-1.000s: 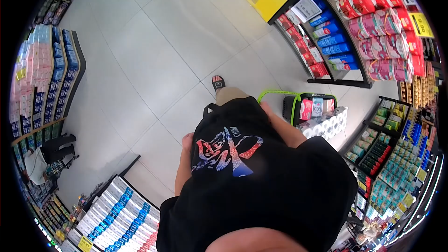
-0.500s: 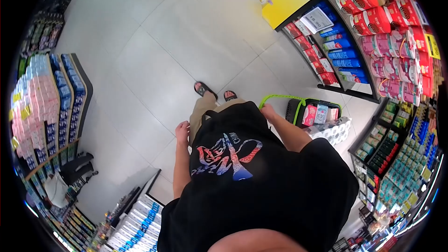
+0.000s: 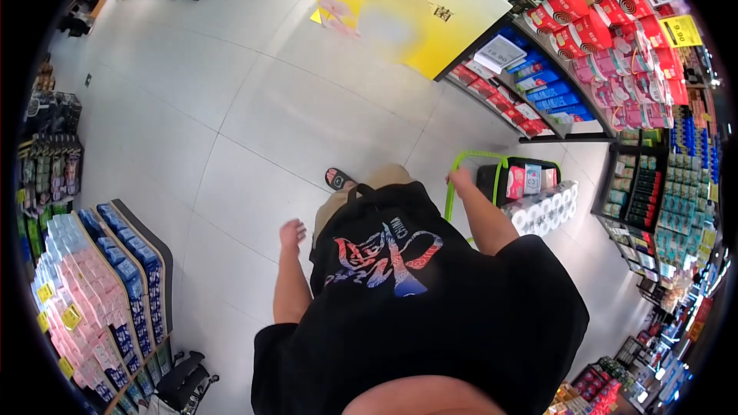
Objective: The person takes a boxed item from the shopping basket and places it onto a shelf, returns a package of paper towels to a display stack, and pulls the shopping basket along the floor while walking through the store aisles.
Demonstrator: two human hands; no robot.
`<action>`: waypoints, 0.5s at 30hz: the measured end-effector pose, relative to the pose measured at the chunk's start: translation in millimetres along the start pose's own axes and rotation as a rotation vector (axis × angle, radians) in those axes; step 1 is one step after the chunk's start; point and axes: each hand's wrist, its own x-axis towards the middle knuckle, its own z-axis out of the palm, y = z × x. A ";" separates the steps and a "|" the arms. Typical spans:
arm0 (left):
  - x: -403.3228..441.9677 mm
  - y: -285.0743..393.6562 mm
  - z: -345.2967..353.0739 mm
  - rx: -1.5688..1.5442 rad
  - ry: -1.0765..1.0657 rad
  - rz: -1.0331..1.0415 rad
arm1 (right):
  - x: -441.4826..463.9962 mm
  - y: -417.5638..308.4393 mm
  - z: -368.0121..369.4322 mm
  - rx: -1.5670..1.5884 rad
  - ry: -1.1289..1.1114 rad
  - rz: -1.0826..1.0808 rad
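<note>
At 3 o'clock stands a black shopping basket [image 3: 487,181], its stiff-looking green handle [image 3: 481,154] ringed by the right hand [image 3: 461,179], while the left hand [image 3: 292,233] hangs empty at 8 o'clock, fingers loosely parted. Loaded with boxes and flanked by a soft, probably light paper-roll pack [image 3: 546,209], it likely pulls with some weight, best held by that handle's bar. "LA88" reads on the yellow sign [image 3: 455,24] at 12–1 o'clock, "CHINA" on the black T-shirt [image 3: 469,307], "9.90" on a yellow price tag [image 3: 682,31] at 2 o'clock.

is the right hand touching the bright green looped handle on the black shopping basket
Touching: the head view shows the right hand closed on the side bar of the bright green looped handle.
</note>
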 end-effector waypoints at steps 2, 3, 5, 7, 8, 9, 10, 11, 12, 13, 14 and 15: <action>26.0 33.8 -18.1 0.024 -0.045 0.068 | 6.3 -11.3 3.2 -0.024 0.026 -0.006; 21.1 65.3 -15.4 0.038 0.022 0.067 | 6.9 -19.5 7.3 -0.025 0.047 -0.036; 24.4 108.1 -18.6 0.047 0.034 0.103 | 3.7 -42.6 16.1 0.045 0.073 -0.007; 31.8 142.0 -12.6 -0.016 0.031 0.146 | 9.1 -69.8 27.6 0.123 0.106 0.014; 34.6 149.0 -10.3 -0.017 0.031 0.147 | 12.6 -74.5 30.3 0.111 0.104 0.033; 37.8 158.5 -6.7 -0.009 0.016 0.160 | 16.6 -80.9 32.0 0.099 0.104 0.054; 40.8 167.0 -0.9 -0.005 0.004 0.174 | 23.0 -89.3 33.5 0.095 0.103 0.052; 44.7 173.0 6.6 -0.011 0.009 0.173 | 31.6 -98.9 37.3 0.088 0.093 0.062; 51.0 173.2 11.2 -0.012 -0.017 0.156 | 40.0 -105.9 45.3 0.083 0.078 0.074; 56.0 173.4 14.9 -0.011 -0.040 0.139 | 48.0 -112.7 52.7 0.082 0.066 0.073; 59.5 174.2 21.0 -0.029 -0.042 0.116 | 60.3 -119.1 57.6 0.106 0.043 0.095; 62.7 166.0 25.1 -0.051 -0.041 0.091 | 70.3 -123.9 62.5 0.124 0.019 0.116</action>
